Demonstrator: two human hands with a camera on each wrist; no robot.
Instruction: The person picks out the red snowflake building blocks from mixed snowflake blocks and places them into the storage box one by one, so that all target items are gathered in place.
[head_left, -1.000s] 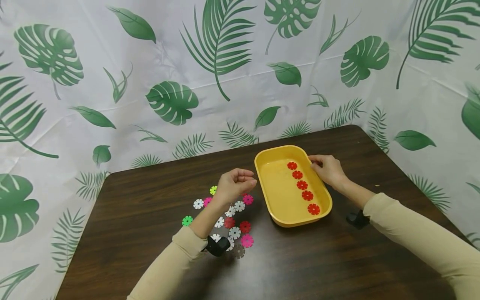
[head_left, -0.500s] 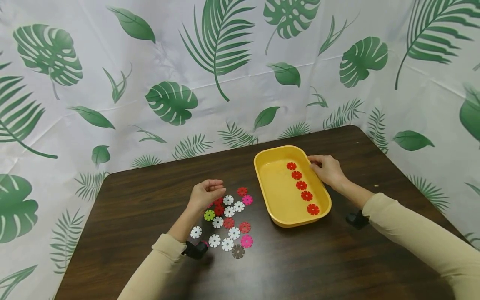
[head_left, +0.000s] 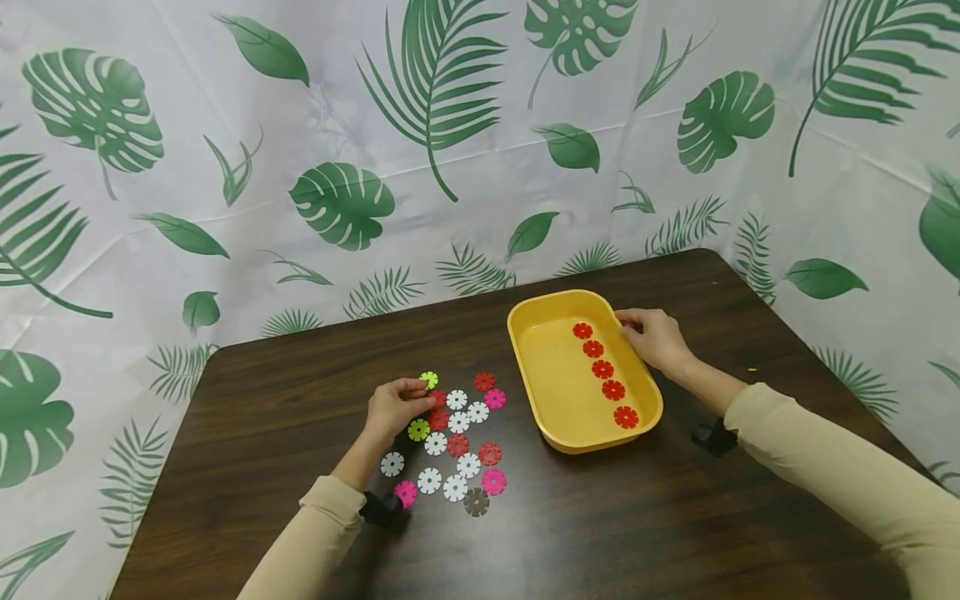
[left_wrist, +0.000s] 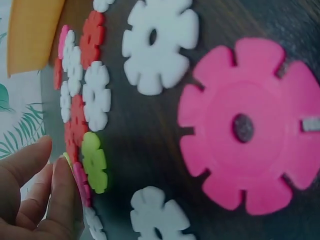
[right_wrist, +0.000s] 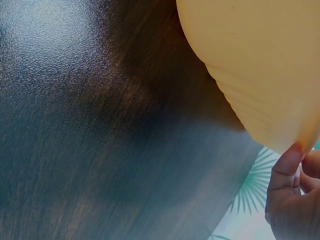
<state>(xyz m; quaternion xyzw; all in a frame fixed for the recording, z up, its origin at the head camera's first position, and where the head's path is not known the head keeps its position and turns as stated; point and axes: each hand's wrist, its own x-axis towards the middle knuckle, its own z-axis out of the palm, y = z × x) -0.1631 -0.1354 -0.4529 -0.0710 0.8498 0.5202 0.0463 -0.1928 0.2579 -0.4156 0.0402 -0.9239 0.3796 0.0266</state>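
A leaf-print cloth [head_left: 255, 142] stands behind the dark wooden table [head_left: 285, 417]. On the table's right half sits a yellow tray [head_left: 551, 383]; the right hand [head_left: 658, 340] pinches its right rim toward the far end. The left hand [head_left: 390, 410] reaches in at the far left of the scattered notched discs [head_left: 453, 426], which are white, red, pink, yellow-green and brown, its thumb and fingers narrowly apart; whether they touch one, I cannot tell. Five red discs [head_left: 597, 367] line the tray's right side.
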